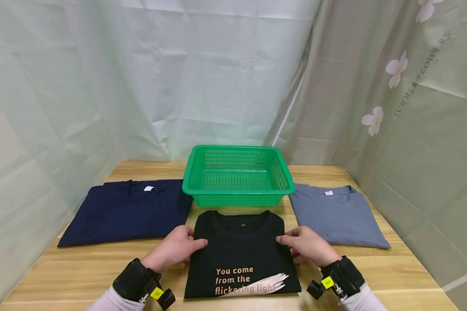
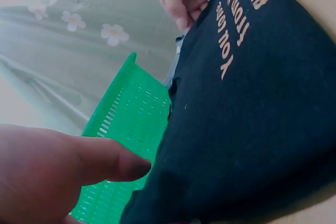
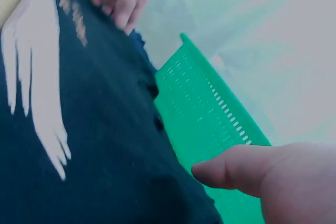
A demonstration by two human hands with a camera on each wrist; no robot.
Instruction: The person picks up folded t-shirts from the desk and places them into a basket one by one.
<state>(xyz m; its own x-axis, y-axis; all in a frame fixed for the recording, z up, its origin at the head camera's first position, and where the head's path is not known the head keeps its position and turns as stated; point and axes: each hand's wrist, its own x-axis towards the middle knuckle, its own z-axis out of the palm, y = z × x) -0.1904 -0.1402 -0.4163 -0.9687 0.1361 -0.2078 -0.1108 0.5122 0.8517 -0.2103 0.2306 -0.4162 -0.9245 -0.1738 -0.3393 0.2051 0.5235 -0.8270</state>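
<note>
A folded black T-shirt (image 1: 243,250) with pale pink lettering and a brush-stroke print lies on the table, its neckline away from me. At its left edge, my left hand (image 1: 177,247) pinches the cloth, thumb on top and the other fingers partly hidden at the side. My right hand (image 1: 309,246) grips the opposite edge in the same way. The left wrist view shows the left thumb (image 2: 113,160) beside the shirt's edge; in the right wrist view, the right thumb (image 3: 231,169) lies along the other edge.
Just beyond the shirt stands a green plastic basket (image 1: 237,192) with perforated walls and nothing inside. A folded navy T-shirt (image 1: 130,214) lies to the left, a folded grey-blue one (image 1: 336,216) to the right. Curtains (image 1: 218,77) hang around the wooden table (image 1: 101,268).
</note>
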